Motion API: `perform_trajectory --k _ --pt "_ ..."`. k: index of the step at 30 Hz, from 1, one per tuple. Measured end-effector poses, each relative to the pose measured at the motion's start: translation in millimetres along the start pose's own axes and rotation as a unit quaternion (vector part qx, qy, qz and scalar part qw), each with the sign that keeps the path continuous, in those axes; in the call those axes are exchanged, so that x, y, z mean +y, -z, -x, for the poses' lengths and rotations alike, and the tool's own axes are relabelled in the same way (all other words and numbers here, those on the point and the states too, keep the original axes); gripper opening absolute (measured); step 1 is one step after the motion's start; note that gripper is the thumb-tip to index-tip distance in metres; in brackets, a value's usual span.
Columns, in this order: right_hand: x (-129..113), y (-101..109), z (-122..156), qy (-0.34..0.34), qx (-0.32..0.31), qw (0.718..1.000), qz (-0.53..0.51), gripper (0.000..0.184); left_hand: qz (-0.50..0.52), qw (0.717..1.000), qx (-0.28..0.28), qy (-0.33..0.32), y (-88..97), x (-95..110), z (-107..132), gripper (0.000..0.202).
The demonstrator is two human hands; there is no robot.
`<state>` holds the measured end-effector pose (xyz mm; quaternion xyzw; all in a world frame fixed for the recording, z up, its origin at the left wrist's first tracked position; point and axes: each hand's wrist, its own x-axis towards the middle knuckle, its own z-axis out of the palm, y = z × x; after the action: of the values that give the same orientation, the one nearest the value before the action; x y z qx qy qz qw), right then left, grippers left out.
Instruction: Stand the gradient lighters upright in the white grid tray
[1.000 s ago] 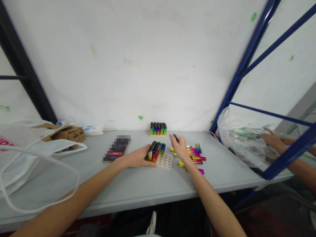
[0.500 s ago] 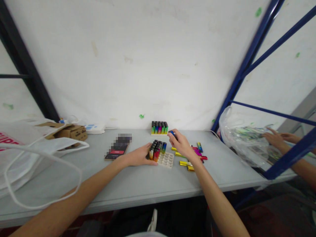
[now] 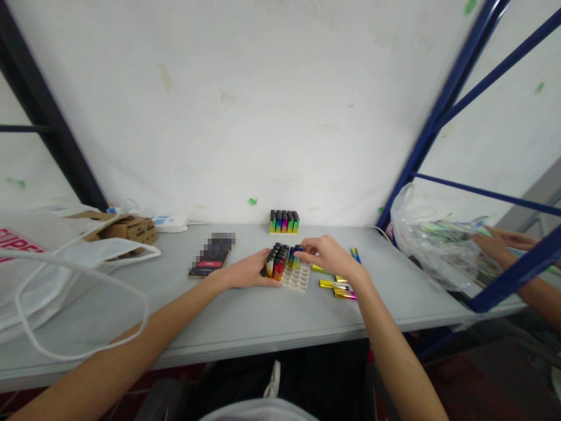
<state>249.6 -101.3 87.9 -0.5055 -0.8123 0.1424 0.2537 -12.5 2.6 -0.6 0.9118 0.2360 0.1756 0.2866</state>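
Note:
Several upright lighters (image 3: 277, 268) with black tops fill the left part of a white tray (image 3: 296, 279) full of small sockets. My left hand (image 3: 250, 271) curls round the tray's left end, thumb along the front and fingers behind, holding it. Between the fingertips of my right hand (image 3: 329, 255) is a blue-and-yellow lighter (image 3: 298, 259), standing upright in the tray's back row. Loose shiny lighters (image 3: 335, 285) in yellow and magenta lie on the table to the right, some hidden under my right hand and forearm.
A full tray of lighters (image 3: 284, 222) stands against the wall. A phone (image 3: 211, 257) lies to the left, near plastic bags (image 3: 39, 263) and a cardboard box (image 3: 134, 230). At right, a blue rack post (image 3: 421, 152), a clear bag (image 3: 421, 245) and another person's hands (image 3: 497, 244).
My right hand has lowered the lighter from above the table into the tray's back row. My left hand stays at the tray. The view has shifted slightly.

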Motion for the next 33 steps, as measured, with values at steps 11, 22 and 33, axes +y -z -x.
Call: perform_trajectory --k 11,22,33 --pt "10 -23 -13 -0.044 -0.042 0.998 0.022 0.028 -0.004 1.000 -0.004 -0.008 0.6 1 0 0.080" --pt "3 -18 -11 -0.054 -0.066 0.990 0.113 0.036 -0.006 1.000 0.000 -0.007 -1.4 -4 0 0.084" --pt "62 3 -2 -0.070 -0.022 0.997 0.037 0.021 -0.015 1.000 -0.001 -0.001 -0.8 -2 -1 0.082"
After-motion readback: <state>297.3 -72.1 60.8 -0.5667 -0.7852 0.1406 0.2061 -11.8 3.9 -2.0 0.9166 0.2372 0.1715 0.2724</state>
